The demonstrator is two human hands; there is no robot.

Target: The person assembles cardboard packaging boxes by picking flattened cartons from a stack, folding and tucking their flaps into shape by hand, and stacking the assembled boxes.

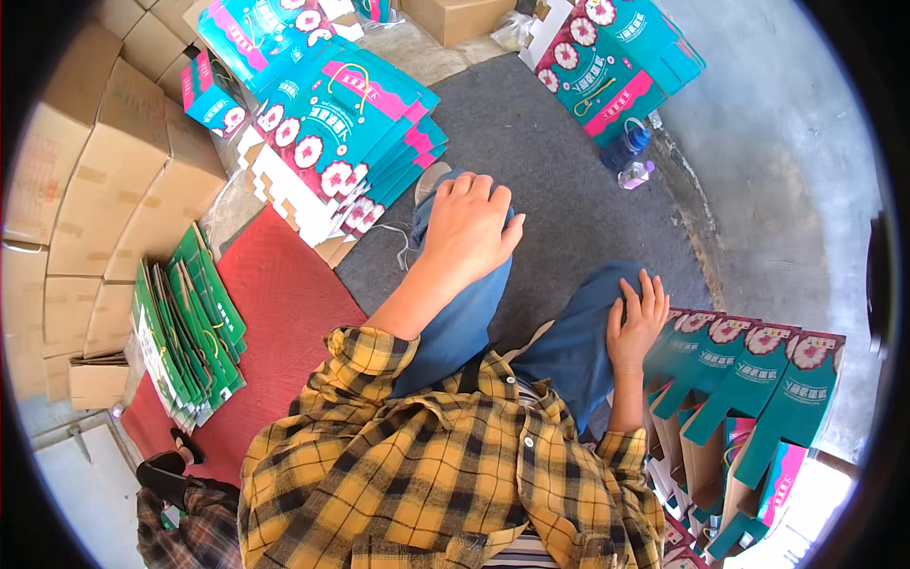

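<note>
My left hand [471,226] rests on my left knee, fingers draped over it and thumb apart, holding nothing. On my right knee lies my right hand [638,321], its fingers spread and also free of any object. Beyond my left knee is a leaning stack of flat teal gift boxes [322,133] with pink bands, flower prints and yellow cord handles. Close to my right hand stands a row of teal gift boxes [749,403], some with their brown inner sides showing.
Another teal stack [616,71] lies far right, beside a blue-capped bottle [627,144] and a small clear bottle [636,175]. Green flat cartons [194,332] sit on a red mat [275,275]. Brown cartons [114,171] line the left. Another person's plaid sleeve [194,522] shows lower left.
</note>
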